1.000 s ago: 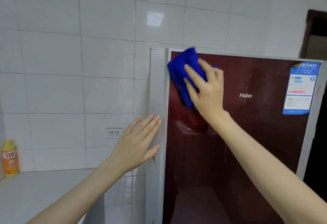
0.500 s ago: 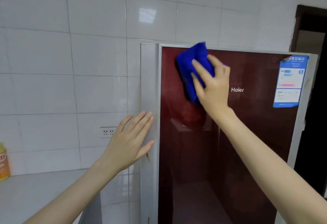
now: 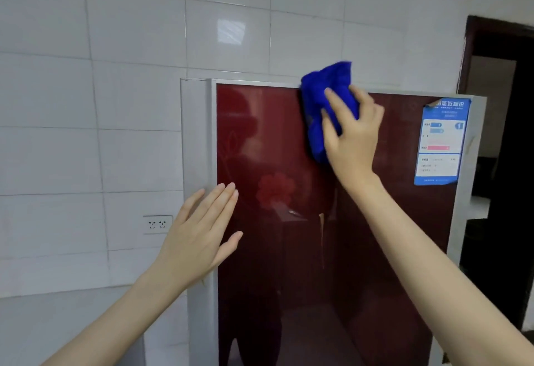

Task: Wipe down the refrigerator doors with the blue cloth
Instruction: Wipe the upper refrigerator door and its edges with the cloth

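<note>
A glossy dark red refrigerator door (image 3: 375,250) with a silver frame fills the middle and right. My right hand (image 3: 351,134) presses the bunched blue cloth (image 3: 323,100) flat against the door near its top edge, fingers spread over the cloth. The cloth's top pokes above the door's upper rim. My left hand (image 3: 202,235) lies flat with straight fingers against the silver left edge (image 3: 199,134) of the refrigerator, about halfway down the visible door.
A blue and white energy label (image 3: 440,140) is stuck at the door's upper right. White tiled wall with a socket (image 3: 157,224) lies to the left, above a white counter (image 3: 57,322). A dark doorway (image 3: 502,134) opens at the far right.
My right hand has slid the cloth rightward along the top of the door, from the upper left corner to past the middle. The left hand stays on the left edge.
</note>
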